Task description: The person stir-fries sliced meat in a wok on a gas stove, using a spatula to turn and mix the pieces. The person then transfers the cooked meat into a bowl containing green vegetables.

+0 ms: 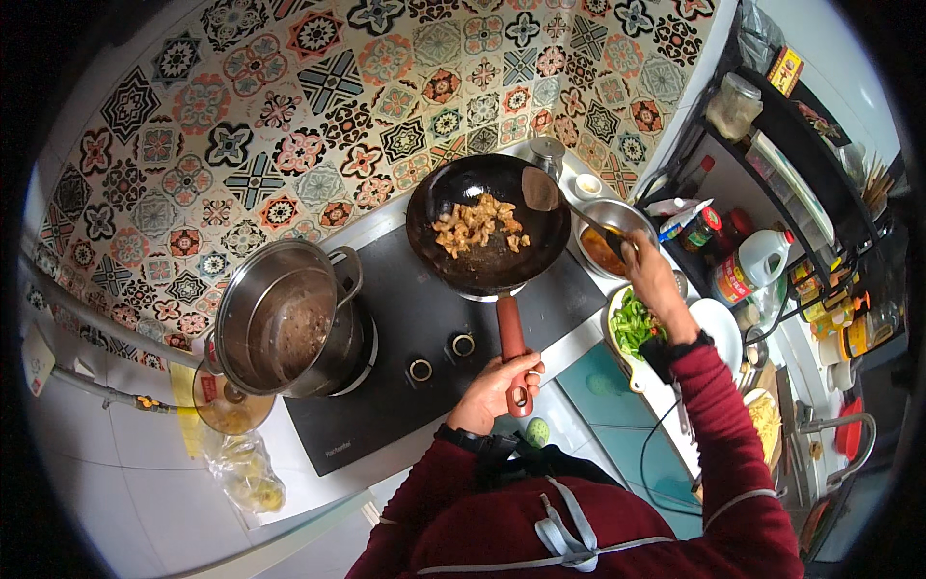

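My left hand (486,396) is closed around the red handle (509,329) of a dark wok (441,181), which sits on the right burner. Pieces of browned, sauced meat (474,226) lie in the middle of the wok. With my right hand (655,279) I grip a spatula (541,189) by its dark handle; its brown blade is over the wok's right side. Just under the spatula's shaft is a steel bowl (640,214) with reddish-brown liquid in it. Below my right wrist, a dish of sliced green peppers (628,326) is partly covered by my arm.
On the left burner stands a large steel pot (239,318), its loop handle towards the wok. A glass lid (217,405) and a plastic bag (249,478) lie left of the black cooktop (405,427). Bottles and jars fill a black rack (788,159) at right, beyond a white plate (716,326).
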Demonstrator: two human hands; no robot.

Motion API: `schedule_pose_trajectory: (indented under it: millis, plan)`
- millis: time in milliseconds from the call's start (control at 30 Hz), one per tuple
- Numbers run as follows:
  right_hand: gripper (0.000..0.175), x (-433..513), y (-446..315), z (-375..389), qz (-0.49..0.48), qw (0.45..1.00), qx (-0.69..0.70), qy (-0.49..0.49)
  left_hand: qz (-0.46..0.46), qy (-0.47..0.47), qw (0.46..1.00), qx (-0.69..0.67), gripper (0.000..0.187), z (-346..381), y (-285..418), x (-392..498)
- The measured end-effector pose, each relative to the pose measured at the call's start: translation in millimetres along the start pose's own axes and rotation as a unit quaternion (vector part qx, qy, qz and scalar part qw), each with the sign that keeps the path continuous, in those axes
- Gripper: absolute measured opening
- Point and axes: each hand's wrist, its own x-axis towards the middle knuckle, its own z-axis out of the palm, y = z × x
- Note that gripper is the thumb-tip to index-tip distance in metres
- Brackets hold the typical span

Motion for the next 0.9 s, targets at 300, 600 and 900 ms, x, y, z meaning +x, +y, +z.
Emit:
schedule_pose_trajectory:
  millis: [300,600,900]
  plan:
    - [0.024,57.7,-2.1,45.9,0.307,0.801,0.390,-0.334,-0.004,-0.001,1.000,0.015,0.020,1.6,2.3,-2.6]
    - [0.028,-18.2,-12.8,9.3,0.058,0.917,0.326,-0.222,-0.010,-0.010,1.000,-0.011,0.019,-3.3,-0.1,2.0]
    - [0.028,-89.7,-33.7,-70.5,0.011,0.963,0.219,-0.154,-0.008,-0.015,0.999,-0.028,0.019,-2.5,-0.4,1.9]
